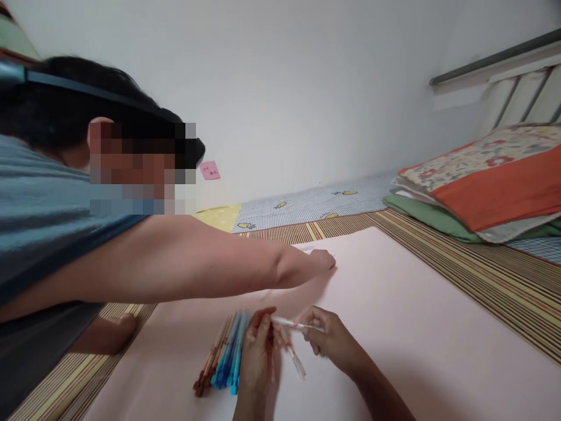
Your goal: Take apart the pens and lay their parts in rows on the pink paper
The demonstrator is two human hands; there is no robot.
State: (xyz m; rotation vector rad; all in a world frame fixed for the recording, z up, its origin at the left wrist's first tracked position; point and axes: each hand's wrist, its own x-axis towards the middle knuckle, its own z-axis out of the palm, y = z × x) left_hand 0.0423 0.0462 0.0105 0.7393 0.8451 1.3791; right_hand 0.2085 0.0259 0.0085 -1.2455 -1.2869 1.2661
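Note:
A slim whitish pen (287,321) with a reddish mark lies level between my two hands. My right hand (328,336) is closed, its fingers pinching the right end of that pen. My left hand (259,342) is closed at the other end, thumb and fingertips against it. Below, a few more pale, pink-tinged pens (294,355) slant out beside my left palm; I cannot tell whether that hand grips them or they rest on the sheet. Left of my left hand lie several blue pens (230,351) and several brown-orange pens (213,356), side by side on the pale pink sheet (421,327).
A co-worker (144,257) leans in from the left, one arm stretched across the sheet, a fist on its far part. Striped matting (442,269) surrounds the sheet. Folded bedding (491,187) is stacked at the right; a wall (307,99) stands behind.

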